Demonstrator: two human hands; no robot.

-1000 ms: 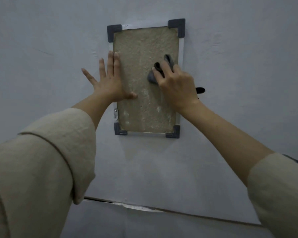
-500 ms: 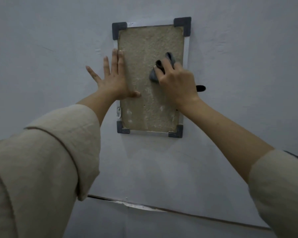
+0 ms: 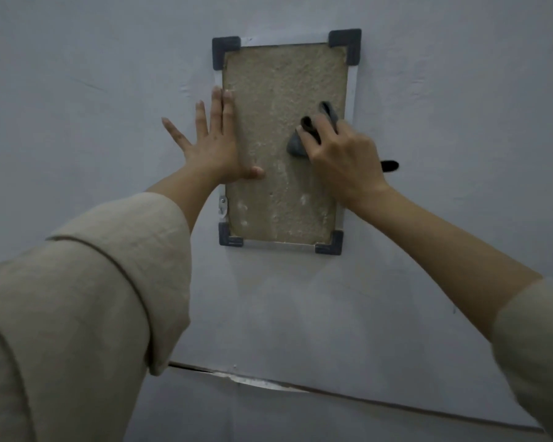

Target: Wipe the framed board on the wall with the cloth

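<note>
**Cloth pressed on board, right side, mid-height**

Framed board point(image 3: 278, 90) hangs upright on the grey wall point(image 3: 460, 90), taller than wide, w/ 4 dark corner caps and thin pale metal strips along the edges. A small metal bracket point(image 3: 222, 205) sits on the left edge, near the bottom-left cap.

Edges & room: the board's whole upper part is uncovered up to the top strip; the lower part, from below the hands to the bottom strip, is uncovered too, w/ pale smudges point(image 3: 304, 199) showing there. A bare strip of board runs between the 2 hands. Right hand's knuckles sit close to the right strip, so little room that side.

Left hand point(image 3: 214, 148) lies flat, fingers straight and spread, straddling the left edge: index finger and thumb on the board, remaining fingers on the wall. Holds nothing.

Right hand point(image 3: 342, 154) has fingers curled over the dark grey cloth point(image 3: 296, 145), pressing it to the board. Cloth bunches out past the fingertips, up and to the left; a dark end point(image 3: 390, 165) pokes out right of the hand, over the wall.

Both sleeves point(image 3: 77, 298) are beige. A cracked seam point(image 3: 253, 381) runs across the wall well below the board.
</note>
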